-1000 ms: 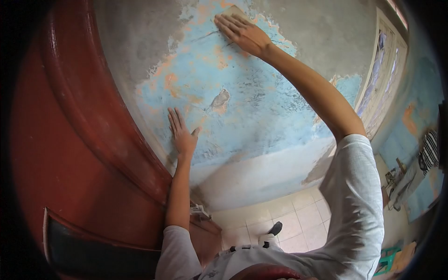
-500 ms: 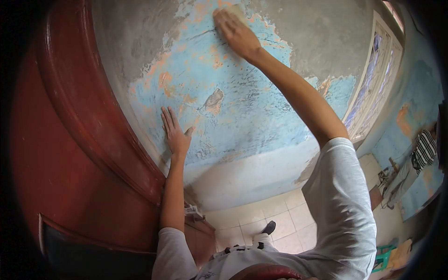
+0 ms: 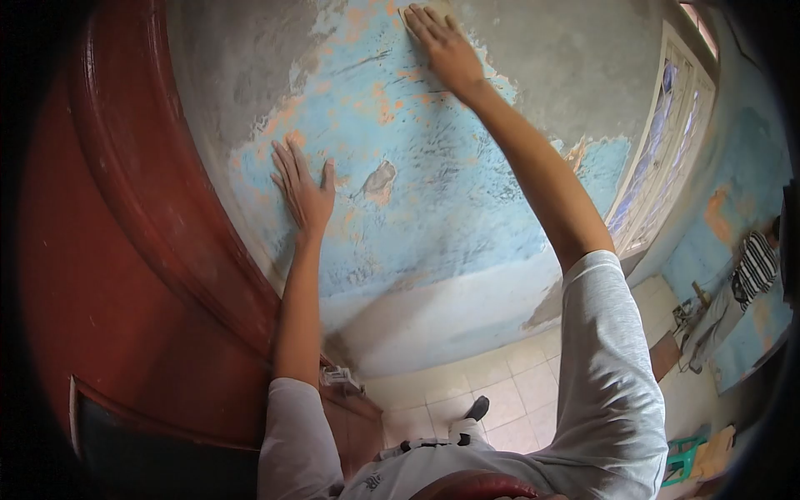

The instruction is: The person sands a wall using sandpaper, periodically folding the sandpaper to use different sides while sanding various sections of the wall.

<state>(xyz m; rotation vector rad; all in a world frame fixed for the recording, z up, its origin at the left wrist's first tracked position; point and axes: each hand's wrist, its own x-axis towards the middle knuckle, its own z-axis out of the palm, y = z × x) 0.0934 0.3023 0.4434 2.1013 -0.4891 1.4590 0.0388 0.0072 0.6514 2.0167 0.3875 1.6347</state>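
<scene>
In front of me is a wall (image 3: 417, 208) with worn light-blue paint, orange patches and a chipped grey spot. My right hand (image 3: 450, 57) is raised high, pressing a tan sheet of sandpaper (image 3: 438, 8) against the upper part of the blue area. Most of the sheet is hidden under the palm and fingers. Lower and to the left, my left hand (image 3: 305, 190) rests on the blue paint with its fingers spread, holding nothing. The chipped spot (image 3: 379, 181) lies just right of the left hand.
A red-brown door (image 3: 125, 275) stands close on my left, with a metal lock (image 3: 337, 377) at its edge. A white barred window (image 3: 667, 137) is on the right. Farther right, another person (image 3: 754, 271) in a striped top is near a green stool (image 3: 683, 458). Tiles cover the floor (image 3: 508, 404).
My left hand has slid upward on the wall, its fingers spreading wider. My right hand has shifted to the right with the sandpaper.
</scene>
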